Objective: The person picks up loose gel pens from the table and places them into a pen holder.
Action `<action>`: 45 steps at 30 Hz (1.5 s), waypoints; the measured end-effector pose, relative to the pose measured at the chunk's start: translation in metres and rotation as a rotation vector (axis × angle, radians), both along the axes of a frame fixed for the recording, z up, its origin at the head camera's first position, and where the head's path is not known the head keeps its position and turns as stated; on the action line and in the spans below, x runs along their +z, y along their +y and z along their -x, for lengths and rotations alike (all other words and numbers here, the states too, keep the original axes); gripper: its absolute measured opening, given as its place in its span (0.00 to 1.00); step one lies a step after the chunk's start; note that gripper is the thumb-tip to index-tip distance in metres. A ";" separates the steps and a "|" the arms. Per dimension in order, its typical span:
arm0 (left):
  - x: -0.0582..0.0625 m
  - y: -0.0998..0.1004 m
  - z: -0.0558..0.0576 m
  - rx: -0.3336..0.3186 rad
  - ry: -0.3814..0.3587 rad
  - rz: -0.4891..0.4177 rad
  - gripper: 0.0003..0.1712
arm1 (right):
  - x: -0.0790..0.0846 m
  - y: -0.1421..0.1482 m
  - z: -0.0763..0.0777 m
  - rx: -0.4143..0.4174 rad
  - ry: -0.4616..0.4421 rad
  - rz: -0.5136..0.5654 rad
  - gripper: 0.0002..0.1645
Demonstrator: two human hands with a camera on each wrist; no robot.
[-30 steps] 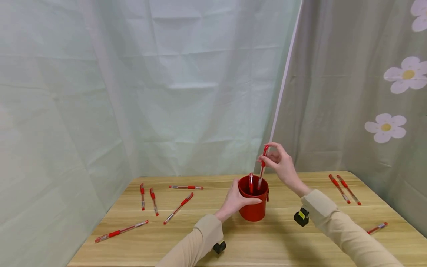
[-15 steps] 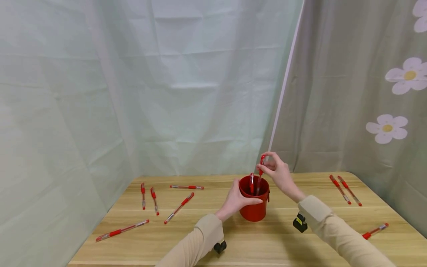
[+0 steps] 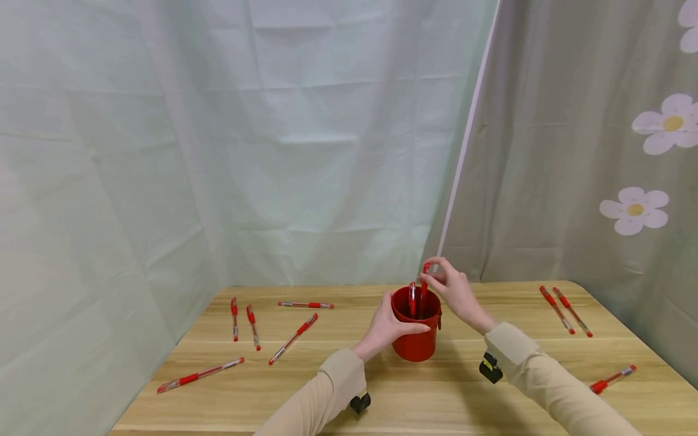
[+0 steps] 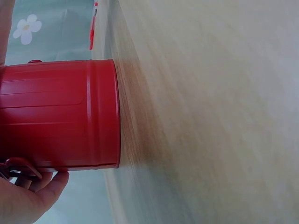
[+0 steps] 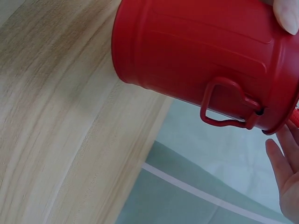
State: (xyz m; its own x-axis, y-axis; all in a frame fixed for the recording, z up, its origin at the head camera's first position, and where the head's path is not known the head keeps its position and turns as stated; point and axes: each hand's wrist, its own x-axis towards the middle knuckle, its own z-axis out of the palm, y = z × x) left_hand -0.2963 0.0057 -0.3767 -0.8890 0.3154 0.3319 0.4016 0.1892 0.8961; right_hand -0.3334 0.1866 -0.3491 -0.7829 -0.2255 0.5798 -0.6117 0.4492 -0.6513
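Observation:
A red metal bucket (image 3: 414,345) with a side handle (image 5: 226,105) stands upright on the wooden table. My left hand (image 3: 382,327) grips it near the rim, the thumb across the front and the fingers round the far left side. Inside the bucket one red pen (image 3: 412,297) leans with its capped end above the rim. My right hand (image 3: 454,293) pinches the top of another red pen (image 3: 425,280), whose lower part is down in the bucket. The pens' lower ends are hidden by the bucket wall.
Several red pens lie on the left of the table (image 3: 305,399), among them a front pen (image 3: 199,375) and a back pen (image 3: 305,305). To the right lie two side-by-side pens (image 3: 557,310) and a pen (image 3: 613,379) partly behind the right sleeve. Curtains hang behind.
My right hand has moved down and slightly left, lowering the pinched pen deeper into the bucket. My left hand keeps its grip on the bucket.

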 end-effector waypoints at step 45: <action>-0.028 0.003 0.023 0.042 0.020 0.033 0.45 | -0.011 -0.006 0.009 -0.046 -0.040 -0.159 0.10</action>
State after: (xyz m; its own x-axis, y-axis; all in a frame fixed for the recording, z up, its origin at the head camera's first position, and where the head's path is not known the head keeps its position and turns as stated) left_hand -0.3191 0.0086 -0.4047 -0.8951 0.2890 0.3394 0.4102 0.2356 0.8810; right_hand -0.3425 0.1805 -0.3604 -0.8162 -0.2748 0.5082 -0.5631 0.5754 -0.5932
